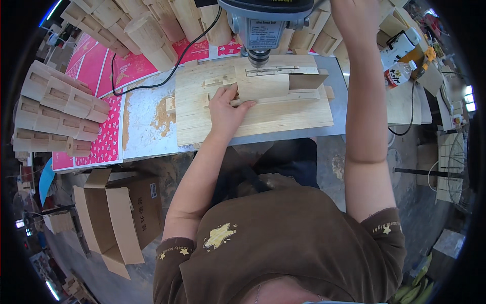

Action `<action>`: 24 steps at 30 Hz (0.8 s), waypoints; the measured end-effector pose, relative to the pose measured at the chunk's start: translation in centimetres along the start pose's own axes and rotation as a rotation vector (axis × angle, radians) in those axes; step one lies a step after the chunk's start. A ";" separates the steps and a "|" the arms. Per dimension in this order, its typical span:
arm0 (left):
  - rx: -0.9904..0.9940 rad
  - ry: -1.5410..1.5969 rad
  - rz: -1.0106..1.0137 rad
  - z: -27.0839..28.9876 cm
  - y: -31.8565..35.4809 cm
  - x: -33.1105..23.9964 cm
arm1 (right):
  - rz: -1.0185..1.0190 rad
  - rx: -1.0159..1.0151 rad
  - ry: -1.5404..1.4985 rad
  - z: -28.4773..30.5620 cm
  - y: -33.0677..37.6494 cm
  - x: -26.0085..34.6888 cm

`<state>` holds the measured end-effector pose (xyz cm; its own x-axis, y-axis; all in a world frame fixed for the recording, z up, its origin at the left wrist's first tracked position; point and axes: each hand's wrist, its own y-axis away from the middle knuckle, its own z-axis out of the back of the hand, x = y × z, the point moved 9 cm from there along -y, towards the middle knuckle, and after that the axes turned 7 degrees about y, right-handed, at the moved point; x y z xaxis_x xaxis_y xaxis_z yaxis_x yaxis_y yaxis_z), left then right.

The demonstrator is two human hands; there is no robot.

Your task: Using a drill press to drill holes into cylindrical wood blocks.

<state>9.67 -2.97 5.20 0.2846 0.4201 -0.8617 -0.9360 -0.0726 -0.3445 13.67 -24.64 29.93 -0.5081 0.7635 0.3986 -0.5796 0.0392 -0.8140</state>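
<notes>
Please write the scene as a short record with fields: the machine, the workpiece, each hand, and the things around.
machine: grey bench drill press, chuck above the workpiece
workpiece: pale rectangular wooden block, lying in a light plywood jig board
left hand: pressed flat against the block's left end
right hand: raised beside the drill head, out of view past the top edge
left of table: stacked notched wooden blocks on pink patterned paper
floor: open brown cardboard box

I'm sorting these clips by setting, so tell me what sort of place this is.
Most likely a small woodworking workshop. A drill press stands over a wooden jig board on the bench, stacks of notched wooden blocks lie beside it, and the left hand steadies a wood piece under the chuck.
</notes>
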 end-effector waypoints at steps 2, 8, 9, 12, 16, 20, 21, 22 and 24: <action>0.023 0.065 0.098 -0.5 -0.4 0.4 | -0.174 0.116 0.070 -2.4 -2.8 -0.3; 0.095 0.039 0.030 0.0 -1.0 0.9 | -0.236 0.186 -0.149 -4.1 1.0 -3.5; 0.101 0.020 -0.025 0.2 -1.0 0.2 | -0.245 0.218 -0.169 -4.1 3.0 -4.8; 0.094 0.055 -0.032 0.3 -0.9 0.2 | 0.095 0.593 0.268 -6.8 12.2 -5.9; 0.039 0.021 -0.109 3.6 0.0 -0.6 | 0.040 0.699 0.217 -7.1 16.3 -7.3; 0.053 -0.115 -0.222 9.9 2.0 -0.6 | 0.106 0.689 0.138 -6.3 16.5 -6.2; 0.006 0.153 0.032 11.8 2.1 1.2 | 0.090 0.691 0.156 -6.0 16.6 -6.4; -0.053 0.418 0.285 12.9 2.9 3.0 | 0.077 0.695 0.168 -6.1 16.8 -6.3; -0.077 0.442 0.399 13.9 3.0 2.7 | 0.079 0.713 0.137 -6.2 17.5 -5.2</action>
<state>4.69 10.54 7.03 -0.0110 -0.0682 -0.9976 -0.9753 -0.2196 0.0257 10.12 -23.89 11.04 -0.5084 0.8223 0.2555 -0.8422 -0.4130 -0.3465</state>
